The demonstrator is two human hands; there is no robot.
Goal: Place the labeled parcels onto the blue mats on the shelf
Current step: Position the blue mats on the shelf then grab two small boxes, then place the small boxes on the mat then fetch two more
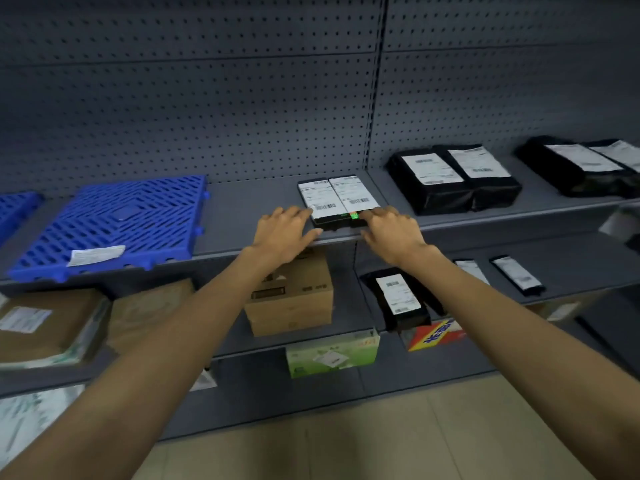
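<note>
Two flat black parcels with white labels (337,197) lie side by side on the grey shelf (239,209), near its front edge. My left hand (285,233) reaches to their near left corner, fingers spread and touching the left parcel. My right hand (393,233) touches the near right corner, fingers extended. A blue slatted mat (121,220) with a white sticker lies on the same shelf to the left, with nothing else on it. A second blue mat (15,209) shows at the far left edge.
More black labeled parcels (453,178) sit on the shelf to the right, others (585,166) further right. Below are cardboard boxes (294,296), a brown padded parcel (48,323), a black parcel (398,296), a green box (330,353). A pegboard wall backs the shelves.
</note>
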